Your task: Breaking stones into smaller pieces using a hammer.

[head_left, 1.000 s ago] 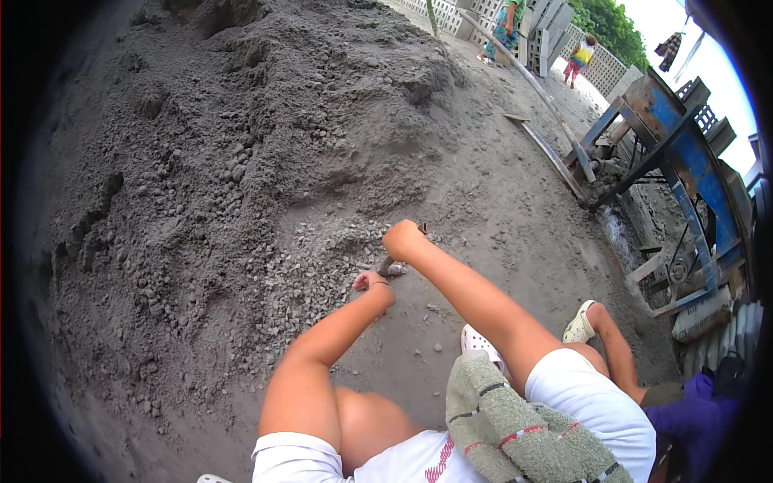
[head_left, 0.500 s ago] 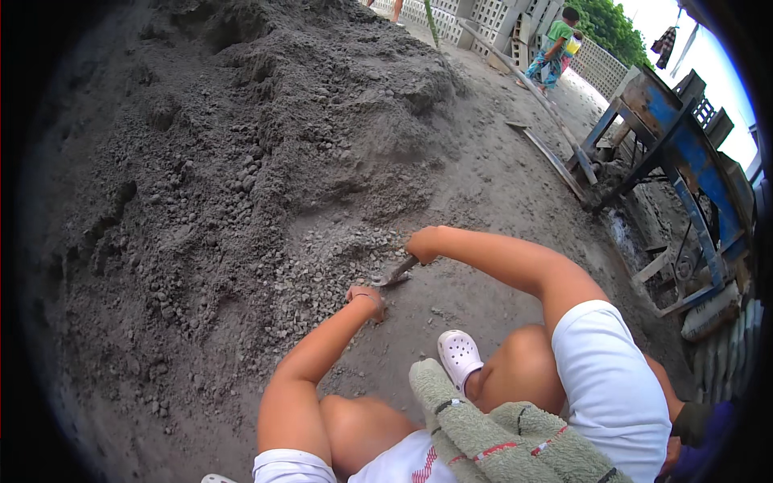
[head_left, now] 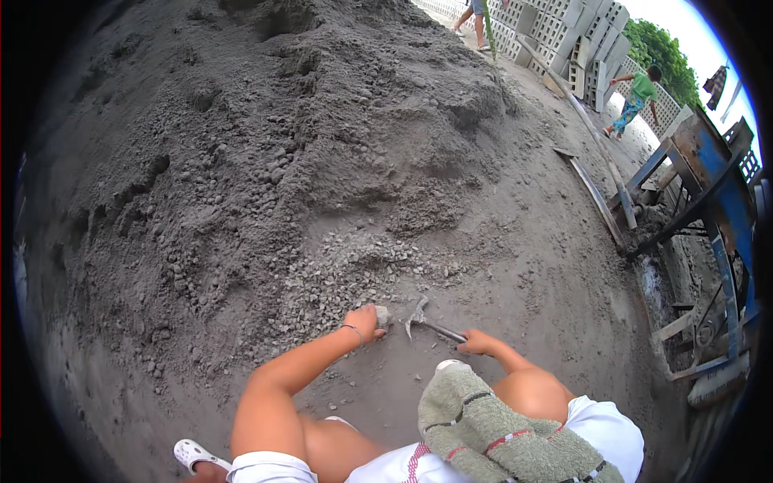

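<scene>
1. I have the left grip (head_left: 364,324) clamped on a pale stone (head_left: 382,315), which sticks out past the fingers on that grip's right side.
2. My right grip (head_left: 478,342) is clamped on the hammer (head_left: 441,330) at the handle's end, so the shaft runs leftward and slightly away from that grip.
3. The hammer's head sits between my two grips, just beside the stone and apart from it. I cannot tell whether it touches the ground (head_left: 523,282).
4. Grey gravel (head_left: 338,278) spreads directly beyond the left grip, with looser chips trailing toward the right.
5. Beyond the gravel I see a dark mound (head_left: 354,121) rising, which also fills the space to the left of the left grip.
6. A bracelet (head_left: 352,328) circles the wrist just behind the left grip.
7. On the near side of the right grip I have a striped grey-green towel (head_left: 483,419).
8. Well apart to the right of the right grip stands a blue machine (head_left: 734,209); a long pole (head_left: 594,135) lies beyond that grip.
9. Farthest beyond the right grip, I see stacked blocks (head_left: 564,32) and a person in green (head_left: 640,92).
</scene>
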